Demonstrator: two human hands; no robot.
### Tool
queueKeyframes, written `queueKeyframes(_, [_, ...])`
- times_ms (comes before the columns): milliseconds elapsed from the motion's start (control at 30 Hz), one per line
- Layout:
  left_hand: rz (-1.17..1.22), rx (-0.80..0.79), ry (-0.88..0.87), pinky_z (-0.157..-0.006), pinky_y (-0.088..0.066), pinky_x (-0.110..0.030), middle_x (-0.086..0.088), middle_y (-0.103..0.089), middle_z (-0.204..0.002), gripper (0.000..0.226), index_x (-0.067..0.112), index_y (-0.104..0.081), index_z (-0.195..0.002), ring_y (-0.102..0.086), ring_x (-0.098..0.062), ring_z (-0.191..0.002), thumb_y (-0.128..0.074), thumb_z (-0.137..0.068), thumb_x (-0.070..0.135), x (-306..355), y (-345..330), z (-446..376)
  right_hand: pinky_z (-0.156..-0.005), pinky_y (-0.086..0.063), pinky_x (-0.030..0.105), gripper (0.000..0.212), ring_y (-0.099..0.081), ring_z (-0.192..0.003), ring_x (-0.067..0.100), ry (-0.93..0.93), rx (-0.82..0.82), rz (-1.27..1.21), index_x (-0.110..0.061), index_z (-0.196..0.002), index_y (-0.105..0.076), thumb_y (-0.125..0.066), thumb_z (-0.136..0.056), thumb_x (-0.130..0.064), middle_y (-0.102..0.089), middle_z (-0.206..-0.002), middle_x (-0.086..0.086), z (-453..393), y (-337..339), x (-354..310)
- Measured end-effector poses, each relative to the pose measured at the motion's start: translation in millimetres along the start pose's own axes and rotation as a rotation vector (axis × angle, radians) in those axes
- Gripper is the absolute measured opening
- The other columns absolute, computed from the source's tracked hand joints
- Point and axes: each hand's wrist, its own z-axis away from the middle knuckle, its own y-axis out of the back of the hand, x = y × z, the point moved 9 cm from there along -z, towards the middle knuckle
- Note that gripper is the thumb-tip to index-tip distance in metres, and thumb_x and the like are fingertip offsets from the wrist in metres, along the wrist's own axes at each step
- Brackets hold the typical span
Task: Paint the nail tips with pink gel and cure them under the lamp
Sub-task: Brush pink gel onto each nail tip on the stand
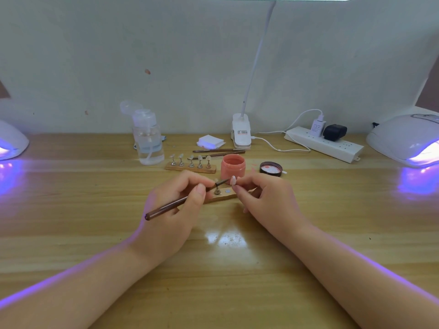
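The left hand (177, 205) grips a dark wooden brush (183, 201), its fingers (200, 188) curled round the shaft near the bristle end, the handle slanting back over the hand toward the wrist. The brush tip meets a nail tip (233, 180) that the right hand (268, 198) pinches by its stand between thumb and forefinger (240, 188), the remaining fingers loosely curled beneath. The nail tip stands upright just beyond the right fingertips and looks pale pink.

Directly under both sets of fingers lies a wooden holder strip (222, 197) on the tabletop (95, 210), with one small metal stand (217, 191) on it and a round metal spot beside that. Just beyond the fingers sits an open pink gel jar (232, 166); its dark lid (270, 168) lies past the right fingers, inside up. Beyond the left fingers a second wooden strip (191, 167) carries five nail tips on stands. Farther back are two spare brushes (218, 153), a clear pump bottle (148, 141), a stack of white pads (211, 141), a clip lamp (241, 131) and a power strip (325, 144). Well out to each side, a curing lamp on the left (11, 141) and a curing lamp on the right (403, 138) glow violet.
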Motion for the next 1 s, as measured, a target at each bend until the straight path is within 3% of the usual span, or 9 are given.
queueKeyframes(167, [-0.048, -0.036, 0.022, -0.075, -0.051, -0.014, 0.012, -0.073, -0.087, 0.017, 0.028, -0.069, -0.092, -0.069, -0.004, -0.087, -0.053, -0.088, 0.022, -4.3, -4.8, -0.7, -0.055, -0.041, 0.010, 0.014, -0.061, -0.050, 0.005, -0.005, 0.005, 0.039, -0.029, -0.078, -0.069, -0.070, -0.086, -0.017, -0.064, -0.067, -0.017, -0.1, 0.8, 0.9])
queueKeyframes(267, [-0.015, -0.028, -0.009, -0.072, -0.051, -0.016, 0.007, -0.072, -0.083, 0.020, 0.025, -0.068, -0.086, -0.069, -0.008, -0.082, -0.049, -0.083, 0.032, -1.2, -1.6, -0.2, -0.058, -0.041, 0.010, 0.010, -0.061, -0.056, 0.006, -0.007, 0.024, 0.065, -0.027, -0.078, -0.070, -0.070, -0.087, -0.023, -0.064, -0.065, -0.018, -0.5, 2.5, 0.6])
queueKeyframes(467, [0.041, -0.027, 0.043, -0.082, -0.053, -0.019, 0.010, -0.074, -0.093, 0.017, 0.029, -0.068, -0.099, -0.069, -0.007, -0.094, -0.053, -0.091, 0.025, -6.0, -5.4, -1.3, -0.059, -0.040, 0.009, 0.007, -0.059, -0.055, 0.001, 0.006, 0.010, 0.059, -0.022, -0.081, -0.073, -0.070, -0.087, -0.020, -0.064, -0.067, -0.018, 0.3, 1.8, -2.9])
queueKeyframes(633, [-0.008, -0.028, 0.001, -0.070, -0.051, -0.017, 0.007, -0.072, -0.083, 0.020, 0.026, -0.068, -0.087, -0.068, -0.006, -0.080, -0.049, -0.084, 0.034, -1.7, -2.2, -0.1, -0.060, -0.041, 0.010, 0.007, -0.059, -0.056, 0.001, -0.003, 0.016, 0.089, -0.022, -0.081, -0.073, -0.070, -0.086, -0.019, -0.062, -0.066, -0.020, 0.5, 3.4, -4.0])
queueKeyframes(700, [0.013, -0.012, 0.001, -0.074, -0.050, -0.014, 0.008, -0.073, -0.086, 0.022, 0.026, -0.068, -0.090, -0.068, -0.004, -0.083, -0.049, -0.085, 0.035, -0.9, -0.8, 0.3, -0.060, -0.042, 0.011, 0.006, -0.059, -0.056, 0.002, 0.000, 0.016, 0.093, -0.022, -0.081, -0.073, -0.070, -0.086, -0.019, -0.060, -0.062, -0.021, 0.9, 3.7, -4.9])
queueKeyframes(833, [0.009, -0.050, 0.055, -0.084, -0.055, -0.025, 0.011, -0.074, -0.094, 0.018, 0.031, -0.069, -0.100, -0.070, -0.009, -0.096, -0.055, -0.090, 0.026, -6.4, -7.6, -0.8, -0.061, -0.041, 0.012, 0.006, -0.058, -0.056, 0.001, 0.001, 0.011, 0.112, -0.020, -0.083, -0.073, -0.070, -0.084, -0.015, -0.056, -0.057, -0.024, 0.8, 3.4, -4.2])
queueKeyframes(1000, [-0.030, -0.052, 0.051, -0.076, -0.053, -0.022, 0.009, -0.073, -0.085, 0.019, 0.030, -0.071, -0.087, -0.069, -0.008, -0.085, -0.054, -0.085, 0.021, -5.8, -4.7, 0.1, -0.060, -0.042, 0.011, 0.007, -0.058, -0.056, 0.002, 0.019, 0.018, 0.118, -0.022, -0.080, -0.072, -0.071, -0.084, -0.017, -0.060, -0.064, -0.022, 1.3, 3.4, -6.3])
